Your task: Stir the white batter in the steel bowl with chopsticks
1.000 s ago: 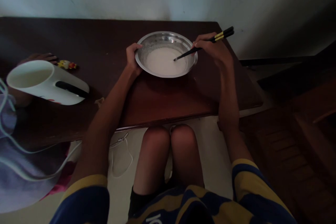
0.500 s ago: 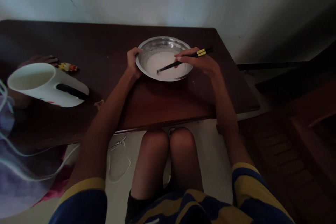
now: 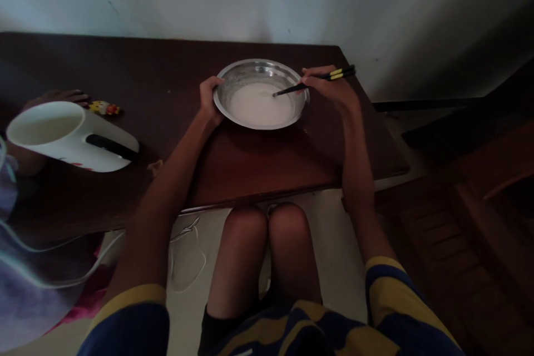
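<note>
A round metal bowl [image 3: 237, 72] holding a white liquid batter [image 3: 258, 105] sits on the dark wooden table [image 3: 250, 161]. My left hand [image 3: 207, 101] grips the bowl's left rim, thumb over the edge. My right hand [image 3: 329, 88] is closed on a pair of black chopsticks with yellow bands [image 3: 319, 80]. Their tips dip into the batter right of the bowl's middle.
A white hand-mixer body with a black handle [image 3: 70, 134] lies on the table at the left, its pale cord trailing down. Behind it shows another person's hand [image 3: 62, 95] beside a small yellow toy [image 3: 104, 107]. A wall backs the table; wooden furniture stands at right.
My right hand swung the chopstick tips from the bowl's right side to its left, then back to the right. The left hand kept its hold on the rim.
</note>
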The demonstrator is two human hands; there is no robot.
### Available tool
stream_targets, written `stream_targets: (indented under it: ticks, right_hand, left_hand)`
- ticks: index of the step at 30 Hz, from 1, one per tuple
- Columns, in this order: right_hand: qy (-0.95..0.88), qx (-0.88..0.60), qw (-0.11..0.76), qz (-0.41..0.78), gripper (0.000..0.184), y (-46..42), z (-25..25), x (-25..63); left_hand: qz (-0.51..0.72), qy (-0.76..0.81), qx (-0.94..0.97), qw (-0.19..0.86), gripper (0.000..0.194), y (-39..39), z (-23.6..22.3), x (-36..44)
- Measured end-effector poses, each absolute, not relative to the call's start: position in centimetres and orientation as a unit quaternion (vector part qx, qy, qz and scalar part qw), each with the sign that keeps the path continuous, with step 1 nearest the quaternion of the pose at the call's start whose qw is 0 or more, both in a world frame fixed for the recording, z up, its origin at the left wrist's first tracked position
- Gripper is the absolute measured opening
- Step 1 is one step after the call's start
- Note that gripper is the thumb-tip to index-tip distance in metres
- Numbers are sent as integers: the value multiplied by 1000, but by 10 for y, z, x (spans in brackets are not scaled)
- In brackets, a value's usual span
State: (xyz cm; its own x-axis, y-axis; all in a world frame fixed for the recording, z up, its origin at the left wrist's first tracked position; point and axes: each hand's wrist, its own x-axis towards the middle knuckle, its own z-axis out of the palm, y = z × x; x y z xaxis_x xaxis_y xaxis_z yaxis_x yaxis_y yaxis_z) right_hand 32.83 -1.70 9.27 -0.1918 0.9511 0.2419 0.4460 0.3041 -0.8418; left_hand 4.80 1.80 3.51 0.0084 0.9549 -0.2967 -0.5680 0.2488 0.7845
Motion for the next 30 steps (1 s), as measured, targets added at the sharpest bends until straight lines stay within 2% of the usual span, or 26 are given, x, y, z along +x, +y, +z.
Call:
stream_targets:
  ticks: [3, 6, 8, 11, 16, 18, 21, 26, 30]
  right_hand:
    - [-710, -471, 377, 363, 13, -19, 94, 330]
    - [-728, -460, 346, 373, 16, -21, 93, 322]
    - [-715, -486, 373, 336, 18, -20, 93, 322]
    - [-692, -509, 403, 315, 18, -20, 95, 329]
    - [-724, -460, 341, 386, 12, -21, 95, 323]
    - [-706, -483, 372, 360, 16, -19, 94, 324]
    - [-680, -512, 405, 335, 18, -18, 96, 331]
    - [-730, -447, 326, 400, 11, -18, 93, 321]
    - [-695, -503, 392, 333, 17, -13, 90, 325]
  left_hand:
    - [575, 408, 225, 672, 21, 18, 35, 48]
    - [572, 399, 219, 683, 27, 17, 36, 49]
    - [572, 401, 219, 681, 28, 17, 36, 49]
    - [578, 406, 222, 672, 18, 18, 34, 48]
    - [577, 397, 225, 677, 20, 20, 32, 47]
    - [574, 404, 226, 676, 25, 20, 32, 47]
    - [576, 403, 223, 675, 23, 21, 31, 47]
    - [579, 387, 225, 682, 29, 19, 34, 48]
    - [574, 407, 231, 672, 32, 18, 36, 49]
